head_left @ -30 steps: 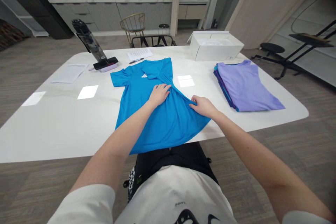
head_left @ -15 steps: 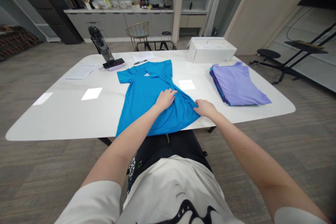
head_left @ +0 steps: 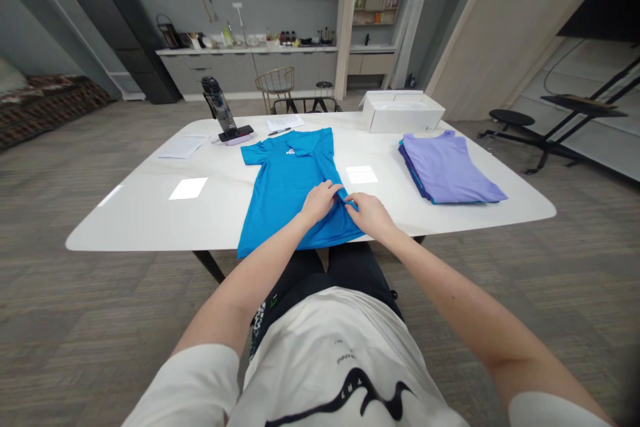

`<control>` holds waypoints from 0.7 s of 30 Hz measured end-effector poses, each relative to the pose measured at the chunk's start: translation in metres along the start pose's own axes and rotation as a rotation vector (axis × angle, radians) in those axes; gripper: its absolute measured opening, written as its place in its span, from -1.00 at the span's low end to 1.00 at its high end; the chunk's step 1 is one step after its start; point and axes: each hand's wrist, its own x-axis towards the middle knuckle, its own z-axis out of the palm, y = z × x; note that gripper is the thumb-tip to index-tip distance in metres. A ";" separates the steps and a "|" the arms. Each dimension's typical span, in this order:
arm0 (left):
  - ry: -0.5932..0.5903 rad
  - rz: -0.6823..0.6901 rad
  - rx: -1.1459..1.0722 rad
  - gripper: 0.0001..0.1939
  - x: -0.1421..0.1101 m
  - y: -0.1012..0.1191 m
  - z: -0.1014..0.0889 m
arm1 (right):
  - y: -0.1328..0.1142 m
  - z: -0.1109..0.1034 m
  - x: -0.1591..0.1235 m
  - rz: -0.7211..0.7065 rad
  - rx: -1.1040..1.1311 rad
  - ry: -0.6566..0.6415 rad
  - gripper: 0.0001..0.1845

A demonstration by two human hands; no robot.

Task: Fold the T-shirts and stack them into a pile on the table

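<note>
A blue T-shirt (head_left: 283, 187) with a small white chest print lies spread on the white table (head_left: 135, 227), its hem at the front edge. The sleeve on its right is folded inward over the chest. My left hand (head_left: 320, 203) rests on the lower right part of the shirt, fingers curled on the cloth by the side edge. Close beside it, my right hand (head_left: 371, 213) pinches that side edge between thumb and fingers. The cloth under both sets of fingertips is partly hidden.
Right of the shirt lies a stack of folded clothes, a lilac garment (head_left: 450, 167) on top. An open white box (head_left: 403, 113) stands behind it. At the back left are a handheld vacuum (head_left: 223, 110), papers (head_left: 183, 147) and a pen (head_left: 279, 131).
My right hand has moved left with the shirt's side edge, close to my left hand, and the flared lower side has narrowed. The camera view has tilted up.
</note>
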 end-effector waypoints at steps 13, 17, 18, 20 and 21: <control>-0.042 0.111 0.002 -0.70 -0.054 -0.055 -0.008 | -0.035 0.046 -0.015 -0.420 0.245 -0.159 -0.74; -0.090 0.163 -0.046 -0.71 -0.074 -0.045 -0.010 | -0.014 0.054 -0.019 -0.421 0.190 -0.168 -0.86; -0.100 0.178 -0.056 -0.71 -0.079 -0.041 -0.011 | -0.006 0.053 -0.020 -0.407 0.153 -0.153 -0.85; -0.122 0.216 -0.075 -0.71 -0.088 -0.034 -0.014 | 0.010 0.047 -0.024 -0.372 0.077 -0.137 -0.81; -0.133 0.237 -0.086 -0.71 -0.092 -0.031 -0.015 | 0.017 0.044 -0.027 -0.360 0.046 -0.138 -0.79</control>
